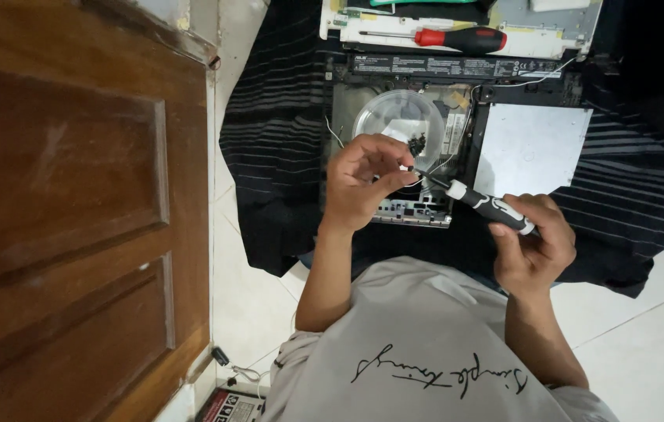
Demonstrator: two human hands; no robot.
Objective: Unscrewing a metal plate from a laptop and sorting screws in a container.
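Right hand [531,246] gripping screwdriver [482,205], left hand [363,176] pinching its tip over opened laptop [457,117], beside clear dish [398,117]

Your screwdriver [490,209]: black and white handle. Spare screwdriver [457,37]: red and black. Cloth [285,117] is black with thin grey stripes. Door [74,211] brown wood, floor [644,344] white tile, drive plate [531,148] plain silver.

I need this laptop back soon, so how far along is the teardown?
Done: the bottom cover is off, the laptop lies open on the striped cloth, and loose screws sit in a clear round lid. In hand: the right hand holds a black-and-white screwdriver, its tip at the left hand fingers. Left: the inner parts look in place.
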